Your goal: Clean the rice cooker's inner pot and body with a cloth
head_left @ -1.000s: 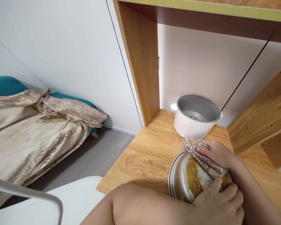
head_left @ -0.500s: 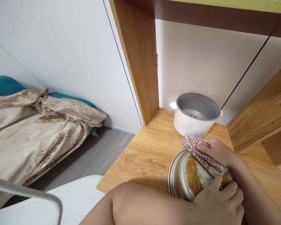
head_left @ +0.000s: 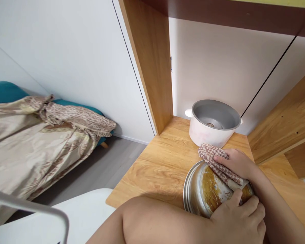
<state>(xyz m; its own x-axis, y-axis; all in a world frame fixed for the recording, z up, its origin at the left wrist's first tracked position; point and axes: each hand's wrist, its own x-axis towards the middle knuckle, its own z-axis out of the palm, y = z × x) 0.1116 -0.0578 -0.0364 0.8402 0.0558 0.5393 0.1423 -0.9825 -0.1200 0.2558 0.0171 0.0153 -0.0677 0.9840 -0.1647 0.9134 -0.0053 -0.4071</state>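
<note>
Right hand (head_left: 238, 164) grips brown-and-white houndstooth cloth (head_left: 209, 154), laid against stained metal pot (head_left: 210, 189). Left hand (head_left: 240, 217) holds pot's near right side; ringed edge faces left. Far side of counter (head_left: 147, 169): white pot (head_left: 205, 134), gray inside, upright. Wooden panel (head_left: 156, 71) to left of it. Far left: teal sofa (head_left: 2, 92) under beige patterned cover (head_left: 38, 152). Near left: white chair (head_left: 88, 206), gray bar (head_left: 27, 204) across it.

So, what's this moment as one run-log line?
left hand: on stained metal pot; right hand: holding patterned cloth against it; white pot: upright on wooden surface
</note>
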